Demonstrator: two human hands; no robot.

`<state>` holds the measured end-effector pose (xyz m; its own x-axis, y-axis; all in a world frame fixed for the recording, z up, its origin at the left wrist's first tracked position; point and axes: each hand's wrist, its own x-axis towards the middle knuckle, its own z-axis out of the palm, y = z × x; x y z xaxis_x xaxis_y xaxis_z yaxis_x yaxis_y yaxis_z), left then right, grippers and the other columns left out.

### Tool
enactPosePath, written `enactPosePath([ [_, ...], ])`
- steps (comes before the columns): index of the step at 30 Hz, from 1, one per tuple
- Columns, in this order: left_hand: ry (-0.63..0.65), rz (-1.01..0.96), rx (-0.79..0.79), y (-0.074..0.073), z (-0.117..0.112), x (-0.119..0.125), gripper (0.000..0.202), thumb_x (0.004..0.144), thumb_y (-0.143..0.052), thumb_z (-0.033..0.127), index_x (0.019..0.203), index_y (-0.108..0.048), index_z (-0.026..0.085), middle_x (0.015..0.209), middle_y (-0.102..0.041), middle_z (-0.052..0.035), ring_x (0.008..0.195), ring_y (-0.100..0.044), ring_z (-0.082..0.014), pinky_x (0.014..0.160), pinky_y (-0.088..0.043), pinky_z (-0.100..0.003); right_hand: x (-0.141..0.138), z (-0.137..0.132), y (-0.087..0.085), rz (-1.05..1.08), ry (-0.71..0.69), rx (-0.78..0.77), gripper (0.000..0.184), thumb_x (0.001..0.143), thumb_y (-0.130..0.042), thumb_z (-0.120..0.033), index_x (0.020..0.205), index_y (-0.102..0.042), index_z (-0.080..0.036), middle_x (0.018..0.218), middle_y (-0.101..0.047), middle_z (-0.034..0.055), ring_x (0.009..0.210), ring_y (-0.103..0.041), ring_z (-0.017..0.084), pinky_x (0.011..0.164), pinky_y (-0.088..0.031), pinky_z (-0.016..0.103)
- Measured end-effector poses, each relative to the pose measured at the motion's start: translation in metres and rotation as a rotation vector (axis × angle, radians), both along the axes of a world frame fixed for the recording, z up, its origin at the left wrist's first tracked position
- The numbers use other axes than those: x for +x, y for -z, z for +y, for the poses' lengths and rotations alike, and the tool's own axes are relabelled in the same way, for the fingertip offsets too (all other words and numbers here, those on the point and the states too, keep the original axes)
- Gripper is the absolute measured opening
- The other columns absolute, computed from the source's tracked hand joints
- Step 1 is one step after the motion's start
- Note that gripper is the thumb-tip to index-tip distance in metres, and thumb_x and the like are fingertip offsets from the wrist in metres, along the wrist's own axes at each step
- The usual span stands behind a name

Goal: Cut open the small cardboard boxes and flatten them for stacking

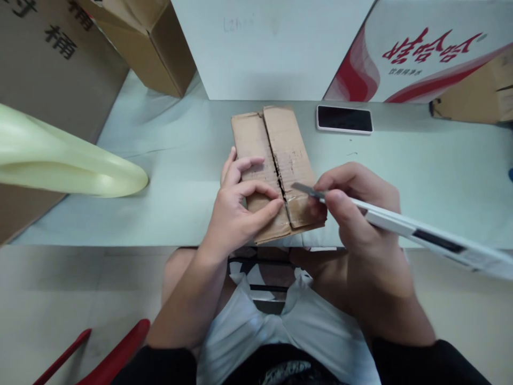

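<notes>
A small brown cardboard box (pixel 294 160) lies at a slant on the cloth-covered table, its top seam torn and dark along the middle. A strip of clear tape shows near the seam's lower end. My left hand (pixel 244 206) rests over the left flap. Its thumb and index fingertips meet at the seam; what is pinched between them, if anything, is too small to make out. Wrapped around a white utility knife (pixel 417 230), my right hand (pixel 360 214) is over the box's lower right part. The knife's blade is out and points left, close to the seam.
A phone (pixel 344 119) lies behind the box to the right. Large white cartons (pixel 272 53) stand along the back, with brown boxes (pixel 172 53) on either side. A pale yellow-green smooth object (pixel 72 160) juts in from the left. The table's front edge is near my lap.
</notes>
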<state>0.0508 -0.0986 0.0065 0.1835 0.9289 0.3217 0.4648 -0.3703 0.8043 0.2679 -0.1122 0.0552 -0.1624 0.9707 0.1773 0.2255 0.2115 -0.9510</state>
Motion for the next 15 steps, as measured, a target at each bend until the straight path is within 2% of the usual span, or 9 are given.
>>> enactPosePath([
  [2, 0.030, 0.014, 0.012, 0.000, 0.000, -0.003, 0.003, 0.087, -0.077, 0.029, 0.090, -0.078, 0.030, 0.145, -0.061, -0.0041, 0.149, -0.051, -0.0302, 0.141, -0.017, -0.060, -0.003, -0.001, 0.006, -0.006, 0.054, 0.029, 0.036, 0.099, -0.062, -0.058, 0.093, -0.068, -0.023, 0.069, -0.068, 0.0003, 0.060, -0.063, 0.015, 0.056, -0.050, 0.027],
  [3, 0.045, 0.020, 0.018, 0.000, 0.001, -0.004, 0.004, 0.087, -0.076, 0.028, 0.091, -0.078, 0.030, 0.146, -0.060, -0.0042, 0.149, -0.051, -0.0300, 0.141, -0.016, -0.060, -0.004, -0.001, 0.007, -0.030, 0.048, 0.046, 0.038, 0.100, -0.060, -0.059, 0.094, -0.068, -0.023, 0.069, -0.069, 0.0004, 0.059, -0.064, 0.015, 0.057, -0.051, 0.027],
  [5, 0.059, 0.025, 0.026, 0.001, 0.001, -0.005, 0.005, 0.087, -0.075, 0.027, 0.091, -0.077, 0.029, 0.148, -0.059, -0.0042, 0.151, -0.049, -0.0310, 0.140, -0.016, -0.061, -0.006, 0.001, 0.009, -0.121, 0.009, 0.094, 0.029, 0.100, -0.063, -0.052, 0.093, -0.068, -0.024, 0.071, -0.071, -0.0001, 0.061, -0.067, 0.015, 0.059, -0.052, 0.026],
  [8, 0.055, 0.009, 0.043, 0.004, 0.002, -0.005, 0.003, 0.087, -0.075, 0.029, 0.090, -0.075, 0.029, 0.149, -0.059, -0.0045, 0.154, -0.045, -0.0336, 0.139, -0.018, -0.064, -0.007, 0.004, 0.008, -0.272, -0.051, 0.216, 0.009, 0.094, -0.071, -0.032, 0.096, -0.065, -0.027, 0.087, -0.078, 0.0008, 0.078, -0.075, 0.018, 0.071, -0.057, 0.029],
  [12, 0.049, -0.015, 0.081, 0.007, 0.003, -0.004, 0.019, 0.087, -0.076, 0.031, 0.105, -0.069, 0.031, 0.143, -0.062, -0.0053, 0.148, -0.052, -0.0321, 0.137, -0.021, -0.066, -0.006, 0.003, 0.001, -0.391, -0.108, 0.243, 0.025, 0.087, -0.076, -0.022, 0.104, -0.060, -0.030, 0.111, -0.080, 0.0039, 0.116, -0.075, 0.028, 0.096, -0.058, 0.042],
  [15, 0.060, 0.010, 0.101, 0.009, 0.004, -0.005, 0.020, 0.089, -0.073, 0.032, 0.108, -0.065, 0.032, 0.144, -0.061, -0.0052, 0.150, -0.050, -0.0316, 0.136, -0.022, -0.067, -0.006, -0.001, -0.003, -0.461, -0.157, 0.179, 0.039, 0.081, -0.082, -0.022, 0.107, -0.056, -0.030, 0.124, -0.079, 0.0060, 0.144, -0.061, 0.037, 0.112, -0.050, 0.056],
])
